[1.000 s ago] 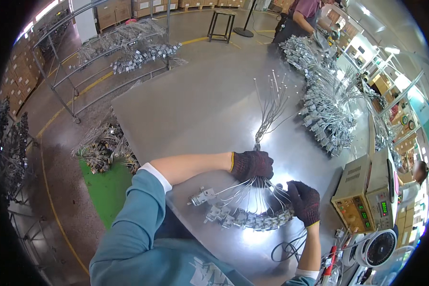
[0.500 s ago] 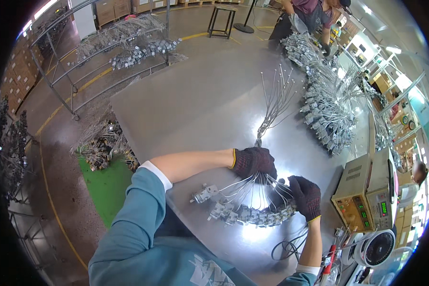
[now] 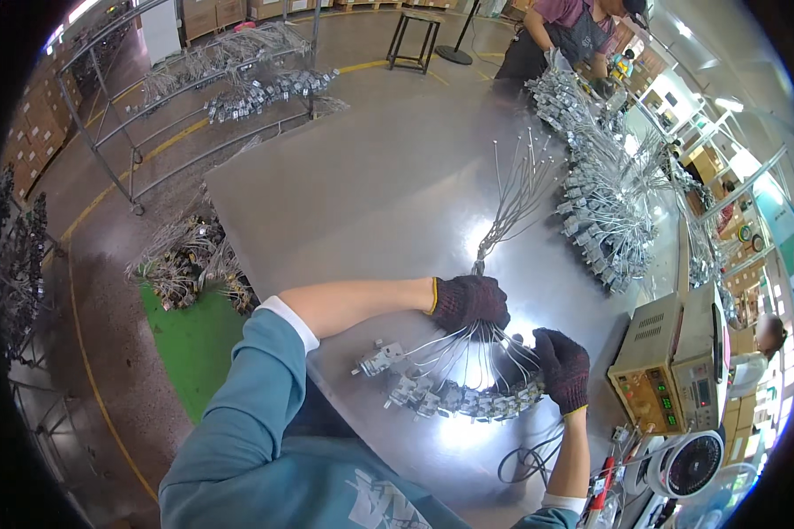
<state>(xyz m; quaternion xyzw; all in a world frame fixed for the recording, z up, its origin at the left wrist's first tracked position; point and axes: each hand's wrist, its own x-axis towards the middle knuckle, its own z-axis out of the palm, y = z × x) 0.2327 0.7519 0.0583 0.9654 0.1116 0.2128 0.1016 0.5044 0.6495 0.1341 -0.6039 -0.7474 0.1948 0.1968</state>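
Observation:
My left hand (image 3: pixel 472 302), in a dark knitted glove with a yellow cuff, is closed round a bundle of thin metal cables (image 3: pixel 501 231). Their loose tips fan out beyond the fist, away from me. On my side of the fist the cables spread to a curved row of small silvery metal fittings (image 3: pixel 450 398) lying on the metal table. One fitting (image 3: pixel 381 359) sits apart at the row's left end. My right hand (image 3: pixel 563 368), gloved alike, is at the right end of the row with fingers curled in by the cables; what they grip is hidden.
A large pile of similar cable bundles (image 3: pixel 613 207) covers the table's right side. Nearer stand a boxy instrument (image 3: pixel 648 388) with green digits and a round-dialled scale (image 3: pixel 690 465), beside red-handled pliers (image 3: pixel 602 485). A co-worker (image 3: pixel 560 40) stands at the far end. Racks (image 3: pixel 106 123) stand left.
Both my hands stay nearly where they were, the left still round the cables. The view has shifted slightly. At the far end, the co-worker's arms have moved a little over the pile.

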